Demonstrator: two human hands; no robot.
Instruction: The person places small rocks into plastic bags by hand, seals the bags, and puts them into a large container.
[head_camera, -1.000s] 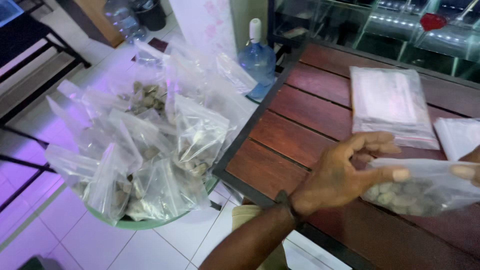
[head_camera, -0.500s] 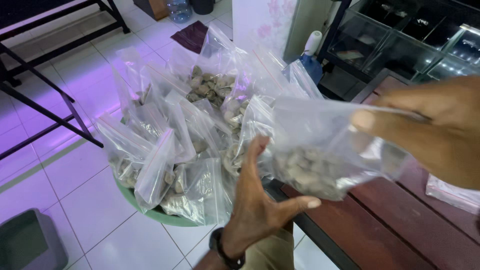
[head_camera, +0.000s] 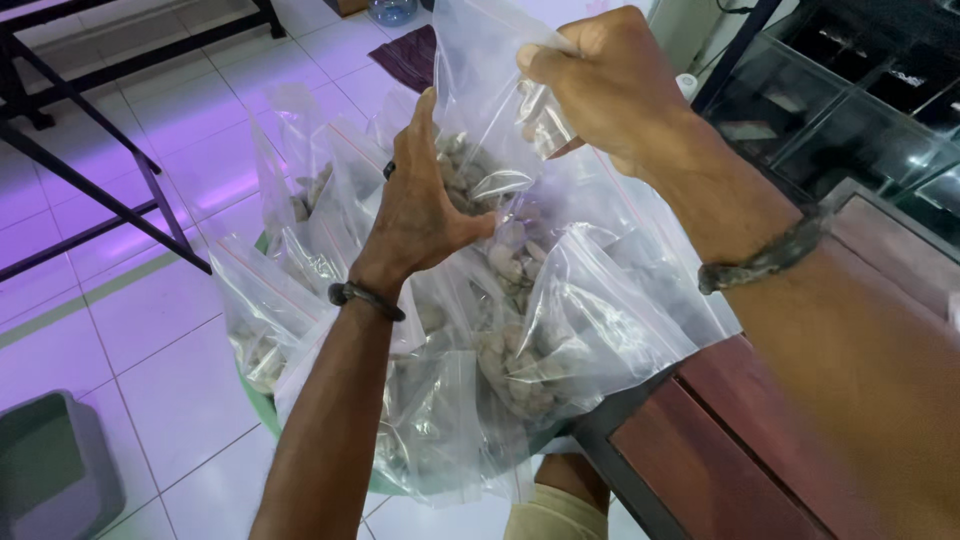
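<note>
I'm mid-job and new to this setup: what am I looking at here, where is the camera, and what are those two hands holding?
There is no machine here: these are a person's two bare hands, filmed by one camera worn on the head and looking down. The right hand pinches the top edge of a clear plastic bag with small pale, stone-like pieces inside. The left hand, with a dark ring and wristband, presses against that bag's side. Below them, many similar filled bags are piled in a green tub on the tiled floor. A dark wooden table stands at the lower right.
</note>
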